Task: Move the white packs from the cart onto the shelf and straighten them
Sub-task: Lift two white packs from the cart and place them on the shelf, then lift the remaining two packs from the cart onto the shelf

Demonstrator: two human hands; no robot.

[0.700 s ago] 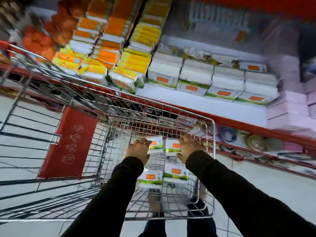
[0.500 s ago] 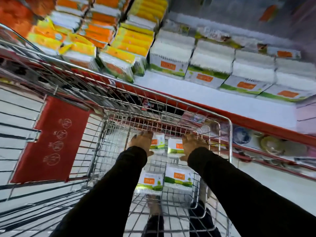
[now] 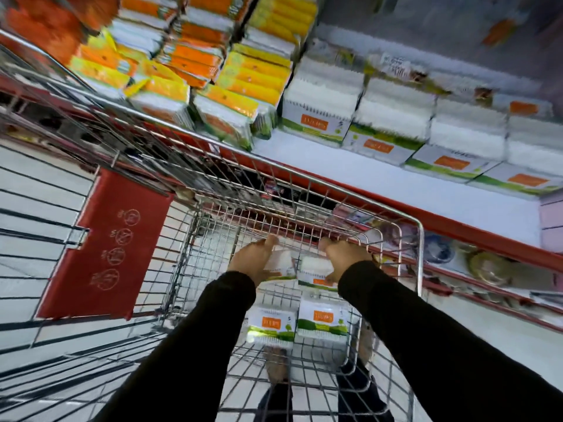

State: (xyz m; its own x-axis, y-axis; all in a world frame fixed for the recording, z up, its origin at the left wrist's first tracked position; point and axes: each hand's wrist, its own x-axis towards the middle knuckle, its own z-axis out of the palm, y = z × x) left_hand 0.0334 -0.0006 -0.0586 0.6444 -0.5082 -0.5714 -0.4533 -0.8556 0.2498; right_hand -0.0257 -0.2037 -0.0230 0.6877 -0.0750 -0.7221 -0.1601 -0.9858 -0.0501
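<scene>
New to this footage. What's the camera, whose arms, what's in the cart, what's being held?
There is no machine here: one wide-angle camera sits on a person's head, looking down at their own black-sleeved arms. Both reach into a wire shopping cart. The left hand and right hand each grip a white pack at the far end of the basket. Two more packs lie nearer the person. Beyond the cart, a shelf already carries matching white packs, with yellow and orange packets further left.
</scene>
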